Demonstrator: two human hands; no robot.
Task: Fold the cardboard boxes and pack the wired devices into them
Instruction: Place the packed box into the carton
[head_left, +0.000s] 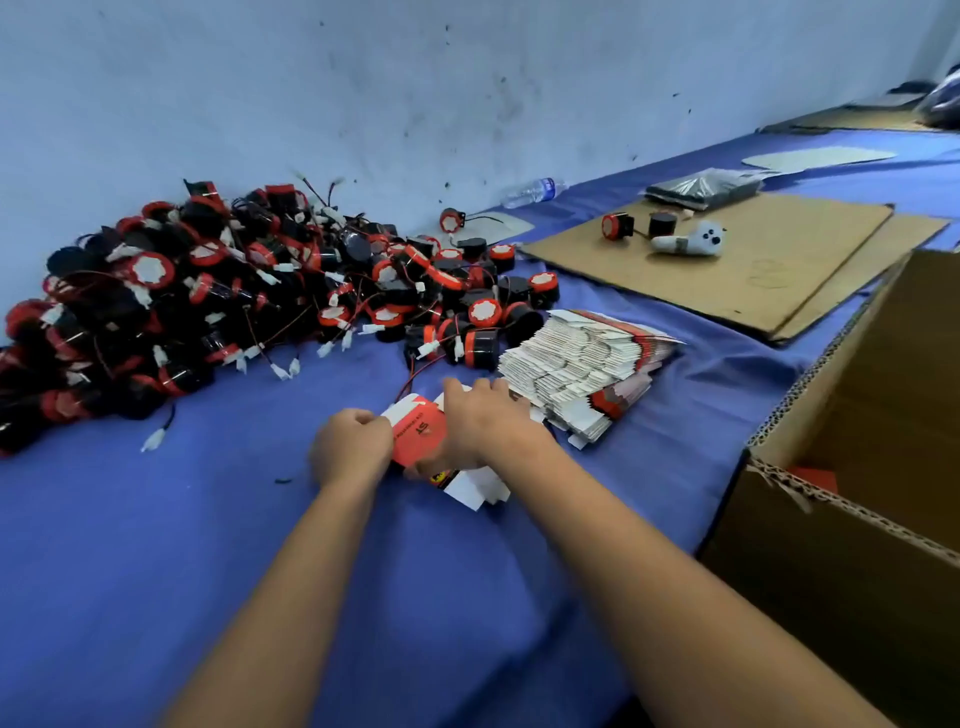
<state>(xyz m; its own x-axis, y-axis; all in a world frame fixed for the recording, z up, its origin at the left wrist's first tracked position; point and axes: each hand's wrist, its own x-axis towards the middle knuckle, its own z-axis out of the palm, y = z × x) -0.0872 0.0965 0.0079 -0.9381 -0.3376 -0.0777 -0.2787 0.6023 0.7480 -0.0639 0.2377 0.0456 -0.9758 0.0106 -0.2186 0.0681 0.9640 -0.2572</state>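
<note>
A small red-and-white cardboard box (418, 434) is held just below the centre of the view, above the blue cloth (156, 545), between both hands. It is gripped at its nine o'clock edge by the left hand (350, 452), whose fingers are curled closed on the card, apparently to steady it. From three o'clock it is covered by the right hand (485, 423), whose fingers are laid flat and close together over the top, seemingly pressing a panel or flap down; whether a device is already inside cannot be told. A red wire (415, 378) is seen running from twelve o'clock of the box toward the devices, which suggests packing is under way.

White flaps (475, 488) are left projecting at five o'clock, so the box is judged not yet closed.

At two o'clock, just beside the right hand, a stack of flat unfolded boxes (582, 371) is kept within easy reach. At ten to twelve o'clock a large heap of black-and-red wired devices (208, 301) is piled against the wall (363, 78). At four o'clock a large open carton (857, 519) is placed, probably to receive finished boxes.
</note>
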